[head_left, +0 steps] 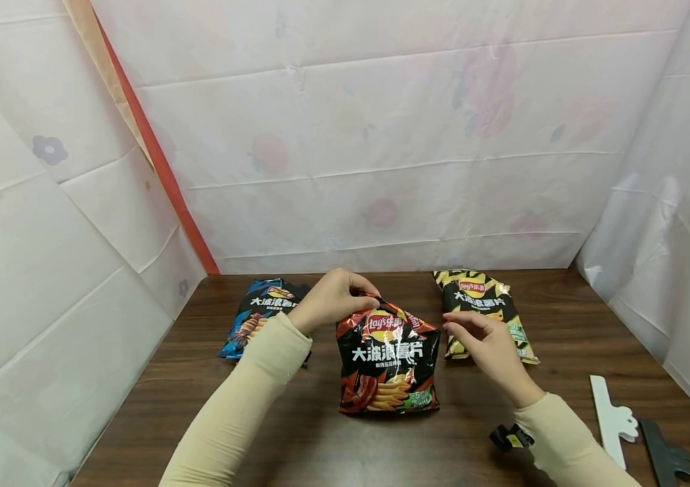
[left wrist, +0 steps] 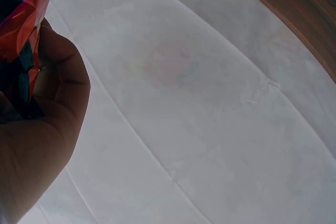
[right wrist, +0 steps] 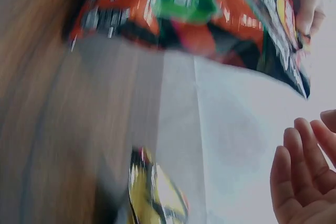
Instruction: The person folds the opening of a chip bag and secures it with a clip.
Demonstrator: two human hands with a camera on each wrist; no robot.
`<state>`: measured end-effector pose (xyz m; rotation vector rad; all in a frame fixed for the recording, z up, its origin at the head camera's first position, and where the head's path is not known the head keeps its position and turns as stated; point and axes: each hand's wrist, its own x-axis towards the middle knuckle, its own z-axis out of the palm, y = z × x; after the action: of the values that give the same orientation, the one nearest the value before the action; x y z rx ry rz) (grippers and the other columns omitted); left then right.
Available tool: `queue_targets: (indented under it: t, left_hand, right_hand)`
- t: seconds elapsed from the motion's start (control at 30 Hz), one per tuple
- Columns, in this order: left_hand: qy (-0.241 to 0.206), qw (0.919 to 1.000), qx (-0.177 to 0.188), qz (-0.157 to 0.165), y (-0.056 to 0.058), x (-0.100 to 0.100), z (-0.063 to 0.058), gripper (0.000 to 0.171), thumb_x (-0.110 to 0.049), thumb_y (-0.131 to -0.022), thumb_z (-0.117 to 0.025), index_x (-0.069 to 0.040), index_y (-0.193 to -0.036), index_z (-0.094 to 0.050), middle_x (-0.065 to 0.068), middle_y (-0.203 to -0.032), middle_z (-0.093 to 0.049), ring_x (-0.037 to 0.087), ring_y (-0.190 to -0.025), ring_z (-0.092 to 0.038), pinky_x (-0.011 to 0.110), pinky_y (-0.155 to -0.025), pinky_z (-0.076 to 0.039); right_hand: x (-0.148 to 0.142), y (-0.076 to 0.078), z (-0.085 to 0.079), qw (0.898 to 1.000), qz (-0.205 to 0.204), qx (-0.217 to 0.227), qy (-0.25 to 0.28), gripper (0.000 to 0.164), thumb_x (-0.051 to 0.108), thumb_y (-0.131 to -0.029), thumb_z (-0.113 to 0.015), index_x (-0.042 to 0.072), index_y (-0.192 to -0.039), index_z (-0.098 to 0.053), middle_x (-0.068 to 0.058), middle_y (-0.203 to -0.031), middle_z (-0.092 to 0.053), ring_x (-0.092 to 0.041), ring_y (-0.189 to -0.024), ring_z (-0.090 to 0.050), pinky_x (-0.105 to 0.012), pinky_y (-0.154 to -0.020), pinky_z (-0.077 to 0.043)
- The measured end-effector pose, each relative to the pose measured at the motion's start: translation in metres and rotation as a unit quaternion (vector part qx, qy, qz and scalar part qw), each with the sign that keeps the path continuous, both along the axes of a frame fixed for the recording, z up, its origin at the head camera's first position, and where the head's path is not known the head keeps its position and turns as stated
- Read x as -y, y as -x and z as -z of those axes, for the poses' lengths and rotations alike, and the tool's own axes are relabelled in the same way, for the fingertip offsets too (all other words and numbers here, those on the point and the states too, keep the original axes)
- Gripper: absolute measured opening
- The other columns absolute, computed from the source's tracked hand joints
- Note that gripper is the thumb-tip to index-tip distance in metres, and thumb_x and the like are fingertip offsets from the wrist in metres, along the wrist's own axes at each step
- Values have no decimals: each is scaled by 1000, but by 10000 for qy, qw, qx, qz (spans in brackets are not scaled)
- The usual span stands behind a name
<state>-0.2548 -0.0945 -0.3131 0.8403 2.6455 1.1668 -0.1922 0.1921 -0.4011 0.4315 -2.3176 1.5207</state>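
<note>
A red and black Lay's chip bag is held upright at the middle of the table, its printed front facing me. My left hand pinches its crumpled top edge, left of centre; the left wrist view shows the fingers curled round the red foil. Beside the bag's upper right corner is my right hand, thumb and fingers loosely spread. In the right wrist view, a gap separates these fingers from the bag's corner, and nothing lies between them.
A blue and black chip bag lies behind the left forearm, and a yellow and black one behind the right hand. A small black clip lies by the right wrist. White and dark grey sealing clips lie at the right.
</note>
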Motion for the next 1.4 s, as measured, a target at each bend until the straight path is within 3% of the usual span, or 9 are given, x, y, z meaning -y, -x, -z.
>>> queue_targets:
  t: [0.13, 0.4, 0.87, 1.1, 1.2, 1.27, 1.33, 1.4]
  left_hand:
    - [-14, 10000, -16, 4, -1, 1, 0, 11, -18, -92, -70, -15, -99, -77, -2, -70, -71, 9, -44, -36, 26, -49, -34]
    - [-35, 10000, 15, -39, -3, 3, 0, 10, -18, -92, -70, -15, -98, -77, -2, -68, -70, 9, -43, -33, 26, -48, -32]
    - [-57, 10000, 9, -51, -4, 1, 0, 11, -19, -92, -70, -16, -99, -77, -2, -65, -69, 9, -42, -31, 26, -47, -32]
    - [-52, 10000, -48, -15, -3, 0, 1, 11, -19, -92, -70, -16, -98, -78, -2, -67, -69, 9, -43, -33, 26, -48, -33]
    - [-51, 10000, -36, -18, -3, 0, 1, 10, -20, -92, -70, -16, -98, -78, -2, -68, -70, 8, -43, -34, 26, -49, -34]
    - [-71, 10000, -17, -6, -2, 0, 1, 10, -19, -92, -70, -16, -98, -78, -1, -69, -70, 8, -43, -34, 26, -49, -34]
    - [-84, 10000, -10, 11, -2, 0, 1, 10, -19, -92, -70, -16, -98, -78, -2, -68, -70, 8, -43, -34, 26, -49, -34]
    - [-88, 9999, -30, 41, -1, 1, 2, 11, -19, -92, -70, -16, -98, -78, -2, -68, -70, 8, -44, -34, 26, -48, -34]
  right_hand:
    - [-12, 0, 0, 9978, 451, -350, -335, 21, 8, -94, -65, 5, -113, -72, -15, -96, -73, 3, -72, -59, -18, -57, -45]
    - [-43, -2, 2, 9861, 1260, -650, -865, 23, 11, -94, -65, 1, -115, -70, -17, -100, -71, 12, -77, -54, -9, -64, -45]
    - [-104, -21, 4, 9677, 1843, -379, -1678, 33, 16, -97, -62, 0, -125, -63, -22, -106, -67, 30, -86, -37, -2, -69, -39]
    - [-132, -34, 11, 9539, 2226, 181, -2007, 39, 23, -98, -60, -2, -128, -60, -26, -111, -64, 31, -82, -31, -2, -63, -36]
    - [-142, -40, 14, 9475, 2350, 440, -2123, 42, 25, -98, -60, -3, -129, -58, -29, -112, -63, 13, -81, -51, -4, -60, -36]
    - [-147, -43, 16, 9424, 2406, 641, -2235, 45, 27, -99, -58, -5, -131, -56, -31, -114, -62, -10, -84, -64, -14, -62, -45]
    - [-152, -46, 19, 9375, 2432, 844, -2342, 48, 29, -100, -56, -7, -132, -54, -33, -115, -62, -37, -89, -65, -28, -64, -50]
    - [-157, -47, 20, 9328, 2449, 1002, -2445, 51, 31, -100, -54, -8, -132, -52, -34, -115, -62, -45, -92, -64, -43, -65, -50]
